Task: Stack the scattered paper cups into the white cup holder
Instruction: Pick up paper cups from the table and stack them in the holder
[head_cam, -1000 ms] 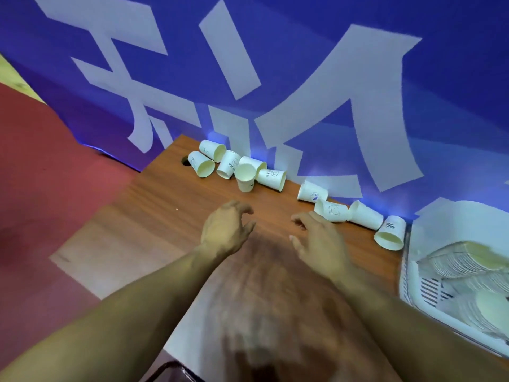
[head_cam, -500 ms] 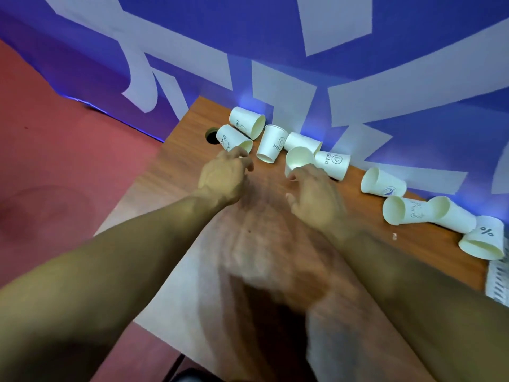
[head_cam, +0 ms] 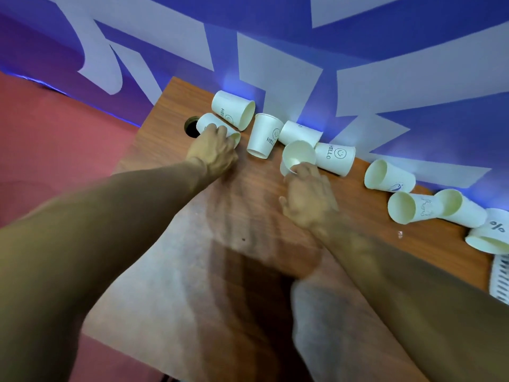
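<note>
Worktop (head_cam: pixel 371 235), wood, blue wall (head_cam: pixel 385 37) behind. Left hand (head_cam: pixel 217 153) wraps end cup (head_cam: pixel 204 122); right hand (head_cam: pixel 308 194) fingertips at mid cup (head_cam: pixel 298 155) rim, grip unclear. Other cups (head_cam: pixel 388 177) line back edge, holder (head_cam: pixel 500 277) far right. Nest both, rims aligned, before carrying.

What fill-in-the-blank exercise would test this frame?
1. The left hand holds a white paper cup lying beside the round ___ in the brown wooden table.
2. The white paper cup marked % lies farthest ___ in the row.
3. The wall behind is ___ with white shapes.
Missing: hole; right; blue.
</note>
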A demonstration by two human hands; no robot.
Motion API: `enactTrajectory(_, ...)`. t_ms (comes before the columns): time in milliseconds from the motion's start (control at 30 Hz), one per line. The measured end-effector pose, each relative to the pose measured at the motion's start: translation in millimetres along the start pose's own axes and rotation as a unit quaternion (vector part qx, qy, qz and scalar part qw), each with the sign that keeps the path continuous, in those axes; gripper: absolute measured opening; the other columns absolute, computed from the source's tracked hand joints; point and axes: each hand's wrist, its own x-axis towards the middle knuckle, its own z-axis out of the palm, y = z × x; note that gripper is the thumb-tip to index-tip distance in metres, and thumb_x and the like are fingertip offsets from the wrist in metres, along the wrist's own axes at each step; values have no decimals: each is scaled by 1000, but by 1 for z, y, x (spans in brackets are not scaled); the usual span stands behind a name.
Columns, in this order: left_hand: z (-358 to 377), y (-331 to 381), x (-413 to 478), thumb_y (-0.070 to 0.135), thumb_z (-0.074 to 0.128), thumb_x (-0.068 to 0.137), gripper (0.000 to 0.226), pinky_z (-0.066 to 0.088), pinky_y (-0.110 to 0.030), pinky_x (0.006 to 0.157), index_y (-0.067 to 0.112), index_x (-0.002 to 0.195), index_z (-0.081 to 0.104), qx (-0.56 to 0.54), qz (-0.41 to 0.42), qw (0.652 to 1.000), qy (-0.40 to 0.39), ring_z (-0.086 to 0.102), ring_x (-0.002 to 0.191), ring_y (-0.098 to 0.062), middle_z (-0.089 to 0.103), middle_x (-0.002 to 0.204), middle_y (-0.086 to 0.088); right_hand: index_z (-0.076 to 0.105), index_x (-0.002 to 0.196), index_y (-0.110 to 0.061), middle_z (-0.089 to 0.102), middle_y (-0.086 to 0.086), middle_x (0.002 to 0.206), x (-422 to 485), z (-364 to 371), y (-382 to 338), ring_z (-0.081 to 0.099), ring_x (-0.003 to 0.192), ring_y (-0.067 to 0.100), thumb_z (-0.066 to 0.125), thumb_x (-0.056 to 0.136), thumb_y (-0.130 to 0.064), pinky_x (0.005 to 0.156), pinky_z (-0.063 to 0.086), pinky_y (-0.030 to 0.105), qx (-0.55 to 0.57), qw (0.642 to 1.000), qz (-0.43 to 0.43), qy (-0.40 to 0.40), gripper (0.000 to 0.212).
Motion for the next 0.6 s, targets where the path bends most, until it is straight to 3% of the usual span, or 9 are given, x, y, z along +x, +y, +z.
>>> enactTrajectory(267,-17,5,4,9,38,97,33,34,-32,68,19,115,63,-14,-3,1000,5,53,102,-26,58,110,-6,62,107,-12,56,6,111,-7,-6,7,50,104,29,58,85,-20,79,37,37,-20,999,-10,27,24)
enactTrajectory(600,-77,9,-35,21,42,95,23,31,-36,90,30,102,62,6,-65,996,59,46,107,-22,67,101,6,65,109,-14,60,5,106,-53,-36,14,54,99,28,55,85,-16,81,37,36,-12,994,-14,112,27)
